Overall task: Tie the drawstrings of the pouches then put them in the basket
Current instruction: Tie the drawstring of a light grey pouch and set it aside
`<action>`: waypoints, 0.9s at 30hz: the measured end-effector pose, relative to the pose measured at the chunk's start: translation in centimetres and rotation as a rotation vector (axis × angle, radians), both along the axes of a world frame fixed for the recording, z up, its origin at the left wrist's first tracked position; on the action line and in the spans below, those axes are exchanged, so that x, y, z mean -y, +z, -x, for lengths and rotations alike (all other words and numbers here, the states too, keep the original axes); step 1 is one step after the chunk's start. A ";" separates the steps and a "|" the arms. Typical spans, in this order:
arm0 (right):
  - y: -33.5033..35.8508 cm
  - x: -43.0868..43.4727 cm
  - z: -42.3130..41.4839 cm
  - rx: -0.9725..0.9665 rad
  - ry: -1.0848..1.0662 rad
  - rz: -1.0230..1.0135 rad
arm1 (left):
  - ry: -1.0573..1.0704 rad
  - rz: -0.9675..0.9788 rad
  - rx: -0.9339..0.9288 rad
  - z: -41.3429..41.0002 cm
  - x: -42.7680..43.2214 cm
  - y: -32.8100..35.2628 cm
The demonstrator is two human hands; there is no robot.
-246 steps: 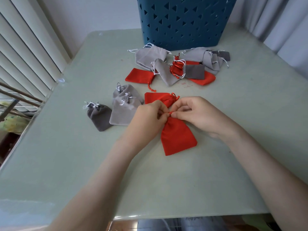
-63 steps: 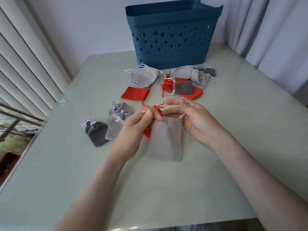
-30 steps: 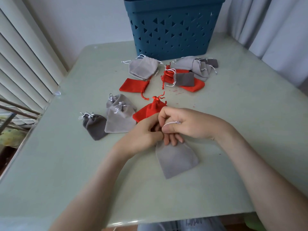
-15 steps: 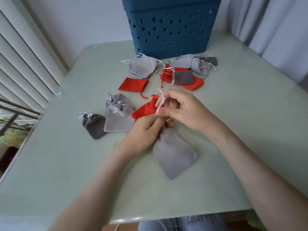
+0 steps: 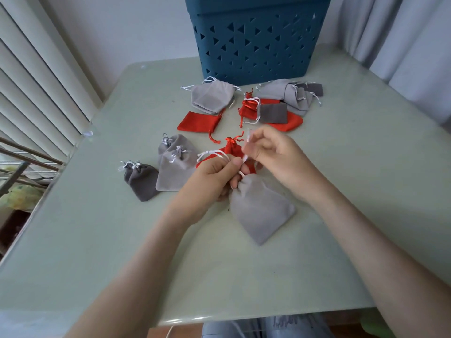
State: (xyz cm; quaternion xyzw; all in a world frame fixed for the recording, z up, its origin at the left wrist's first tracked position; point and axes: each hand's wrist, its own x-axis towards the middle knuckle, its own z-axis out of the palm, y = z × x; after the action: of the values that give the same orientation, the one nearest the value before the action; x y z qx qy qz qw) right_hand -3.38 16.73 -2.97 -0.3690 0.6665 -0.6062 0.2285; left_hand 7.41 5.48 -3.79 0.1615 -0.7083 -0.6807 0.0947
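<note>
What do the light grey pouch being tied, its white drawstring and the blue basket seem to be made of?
The light grey drawstring pouch looks like velvet or suede-like fabric: matte, napped, gathered at the neck. Its white drawstring seems a thin limp cord, fibre unclear. The dark blue basket with triangular cut-outs looks like moulded plastic: smooth rigid walls, faint sheen.

**Both hands pinch one cord**

The left hand (image 5: 214, 176) is curled, back of the hand up. Its thumb presses the white drawstring (image 5: 212, 154) against the forefinger, and the lower fingers close round the gathered neck of the grey pouch (image 5: 261, 213). The right hand (image 5: 275, 159) is just beside it and a little higher. Its fingers are bent, and its thumb and forefinger nip a free end of the same drawstring; those fingertips are blurred. Both bare forearms enter from the lower corners and meet in the middle, with straight wrists.
</note>
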 end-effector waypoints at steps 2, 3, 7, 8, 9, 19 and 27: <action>-0.4 0.0 -0.2 0.085 0.154 -0.046 | 0.040 -0.037 -0.039 0.0 0.2 0.1; -0.5 0.1 -0.4 0.069 0.182 -0.093 | 0.064 -0.059 -0.053 0.0 0.3 0.2; -0.4 0.0 -0.4 0.088 0.140 -0.149 | 0.121 -0.119 -0.086 -0.1 0.8 0.1; -0.3 0.0 -0.4 0.103 0.139 -0.155 | 0.123 -0.128 -0.094 -0.2 0.9 0.1; -0.3 -0.1 -0.4 0.112 0.142 -0.165 | 0.122 -0.139 -0.098 -0.2 1.0 0.1; 0.1 -0.1 -0.5 0.108 0.086 -0.081 | 0.233 0.250 -0.195 -0.3 1.0 -0.2; -0.2 0.2 -0.5 0.091 0.102 -0.061 | 0.368 1.013 -0.249 0.0 1.4 -2.1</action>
State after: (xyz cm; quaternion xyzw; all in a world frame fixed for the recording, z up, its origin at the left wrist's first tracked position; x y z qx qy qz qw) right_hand -2.83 16.52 -3.18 -0.3675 0.6538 -0.5893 0.3004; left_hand 7.38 4.12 -5.94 0.1354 -0.8907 -0.2410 0.3610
